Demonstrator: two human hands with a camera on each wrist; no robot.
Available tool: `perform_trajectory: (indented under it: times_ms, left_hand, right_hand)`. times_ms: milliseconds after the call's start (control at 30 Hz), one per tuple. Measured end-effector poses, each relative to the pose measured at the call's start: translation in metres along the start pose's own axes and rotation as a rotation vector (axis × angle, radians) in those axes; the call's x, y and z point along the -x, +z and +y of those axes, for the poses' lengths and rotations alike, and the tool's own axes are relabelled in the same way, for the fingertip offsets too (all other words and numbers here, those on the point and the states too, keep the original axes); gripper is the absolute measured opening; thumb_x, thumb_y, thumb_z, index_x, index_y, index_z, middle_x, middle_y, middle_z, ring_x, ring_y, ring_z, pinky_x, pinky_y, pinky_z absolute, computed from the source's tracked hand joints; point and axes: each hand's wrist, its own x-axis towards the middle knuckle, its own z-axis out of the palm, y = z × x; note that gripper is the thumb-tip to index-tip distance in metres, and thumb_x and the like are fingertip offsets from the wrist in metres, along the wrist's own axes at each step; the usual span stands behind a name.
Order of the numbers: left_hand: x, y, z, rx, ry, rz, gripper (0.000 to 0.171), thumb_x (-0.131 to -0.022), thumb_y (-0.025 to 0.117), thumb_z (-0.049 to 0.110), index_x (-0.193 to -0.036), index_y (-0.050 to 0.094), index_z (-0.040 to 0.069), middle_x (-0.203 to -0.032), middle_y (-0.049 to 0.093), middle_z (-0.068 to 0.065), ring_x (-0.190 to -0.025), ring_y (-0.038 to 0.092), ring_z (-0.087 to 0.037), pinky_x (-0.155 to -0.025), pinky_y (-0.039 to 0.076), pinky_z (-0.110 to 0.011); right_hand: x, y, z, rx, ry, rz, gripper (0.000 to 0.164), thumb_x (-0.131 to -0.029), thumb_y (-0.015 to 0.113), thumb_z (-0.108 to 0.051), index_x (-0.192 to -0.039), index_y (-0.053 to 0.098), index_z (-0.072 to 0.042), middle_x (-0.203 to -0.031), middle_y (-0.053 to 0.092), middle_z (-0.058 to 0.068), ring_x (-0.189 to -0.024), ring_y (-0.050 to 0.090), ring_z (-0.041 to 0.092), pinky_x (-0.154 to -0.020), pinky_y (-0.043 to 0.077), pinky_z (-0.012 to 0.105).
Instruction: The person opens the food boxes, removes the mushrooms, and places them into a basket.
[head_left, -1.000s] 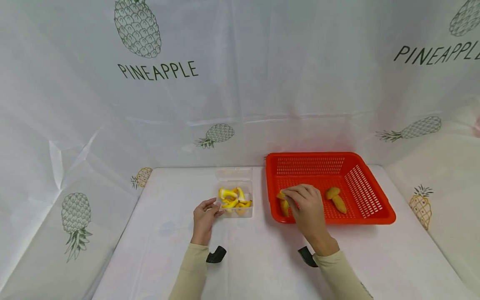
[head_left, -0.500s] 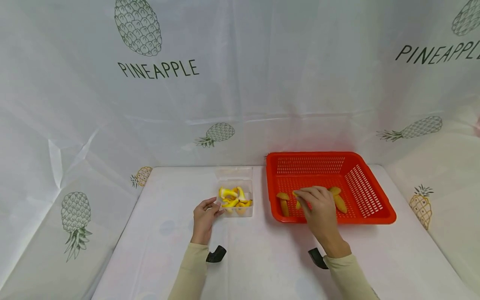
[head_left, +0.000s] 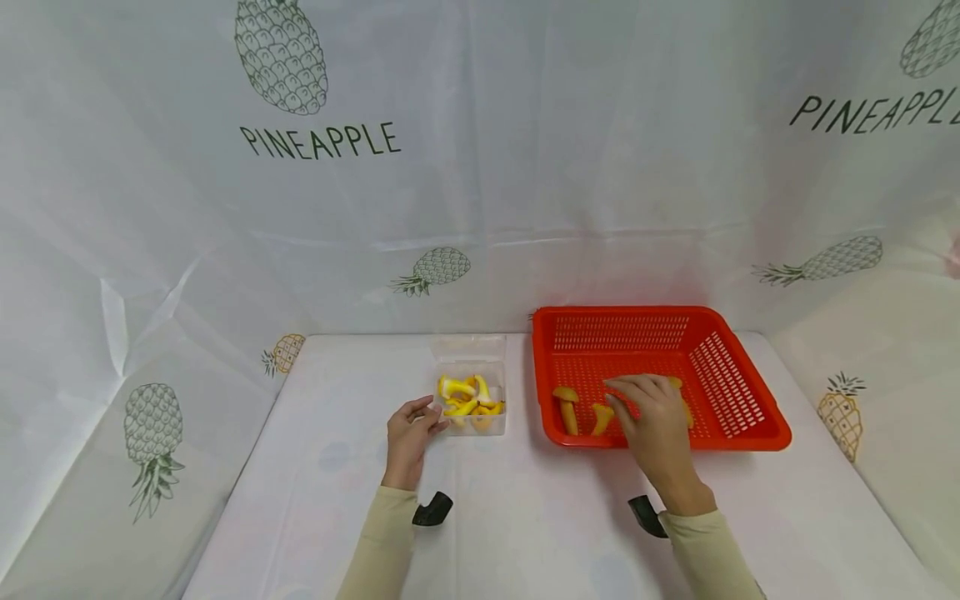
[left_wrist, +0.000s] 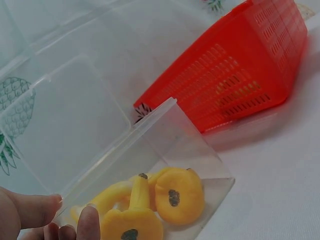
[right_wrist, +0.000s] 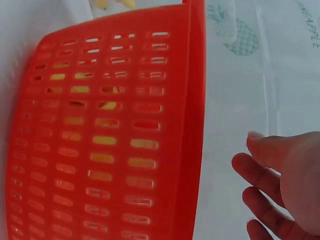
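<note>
My left hand [head_left: 408,437] grips the left wall of a clear plastic box [head_left: 491,425], its thumb and fingers at the rim. Several yellow mushrooms [left_wrist: 180,195] lie in the box, whose lid [left_wrist: 65,120] stands open behind. Over the front of the red basket [head_left: 551,367] hovers my right hand [head_left: 660,433], its fingers relaxed and apart, with nothing between them in the right wrist view. Just left of it, a yellow mushroom [head_left: 602,418] lies on the basket's bottom. Further left is a brownish mushroom [head_left: 568,410]; another brown one [head_left: 676,382] is mostly hidden behind the hand.
The basket's slotted side wall [right_wrist: 110,150] rises high near my right hand. A white cloth [head_left: 517,517] covers the table, and a pineapple-print curtain [head_left: 600,167] hangs behind it. Space separates the box from the basket.
My right hand has moved right over the basket. The yellow mushroom, partly seen at its fingertips half a second ago, now lies apart from them in the basket. The left hand stays put.
</note>
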Motion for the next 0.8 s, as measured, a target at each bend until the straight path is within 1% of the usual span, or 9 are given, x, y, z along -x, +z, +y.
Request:
perform_trajectory:
  times_ms: [133, 300, 500, 667, 800]
  left_hand:
    - [0.000, 0.000, 0.001, 0.009, 0.002, 0.001, 0.034, -0.102, 0.065, -0.005, -0.134, 0.058, -0.014, -0.099, 0.056, -0.011, -0.094, 0.067, -0.023, -0.079, 0.065, -0.026]
    - [0.000, 0.000, 0.000, 0.015, 0.004, 0.001, 0.033, -0.102, 0.064, -0.006, -0.133, 0.059, -0.013, -0.097, 0.055, -0.011, -0.090, 0.067, -0.020, -0.079, 0.065, -0.027]
    - [0.000, -0.001, -0.001, 0.007, 0.008, -0.001, 0.034, -0.103, 0.064, -0.005, -0.134, 0.058, -0.014, -0.097, 0.055, -0.011, -0.089, 0.067, -0.019, -0.080, 0.066, -0.027]
    - [0.000, -0.001, -0.001, 0.019, 0.013, -0.002, 0.034, -0.102, 0.064, -0.005, -0.134, 0.058, -0.014, -0.096, 0.055, -0.010, -0.086, 0.066, -0.019, -0.081, 0.066, -0.028]
    - [0.000, 0.000, -0.001, 0.023, 0.017, -0.005, 0.035, -0.102, 0.065, -0.005, -0.135, 0.058, -0.015, -0.097, 0.055, -0.011, -0.088, 0.066, -0.020, -0.084, 0.066, -0.033]
  right_hand:
    - [0.001, 0.003, -0.005, -0.024, 0.011, -0.025, 0.032, -0.072, 0.092, 0.010, -0.101, 0.080, 0.002, -0.098, 0.076, 0.017, -0.095, 0.062, 0.038, -0.083, 0.050, 0.048]
    - [0.000, 0.014, -0.021, -0.066, -0.016, -0.053, 0.034, -0.071, 0.091, 0.011, -0.102, 0.080, 0.001, -0.099, 0.076, 0.015, -0.097, 0.062, 0.036, -0.083, 0.050, 0.047]
    - [-0.005, 0.035, -0.047, -0.115, -0.055, -0.125, 0.032, -0.075, 0.092, 0.005, -0.103, 0.082, -0.004, -0.103, 0.076, 0.008, -0.101, 0.064, 0.030, -0.087, 0.053, 0.045]
    - [-0.013, 0.055, -0.068, -0.143, -0.078, -0.185, 0.029, -0.079, 0.092, 0.001, -0.105, 0.081, -0.005, -0.106, 0.075, 0.007, -0.104, 0.064, 0.030, -0.088, 0.056, 0.046]
    - [-0.020, 0.071, -0.079, -0.153, -0.102, -0.220, 0.030, -0.081, 0.091, -0.001, -0.109, 0.080, -0.006, -0.109, 0.074, 0.006, -0.105, 0.064, 0.029, -0.089, 0.056, 0.046]
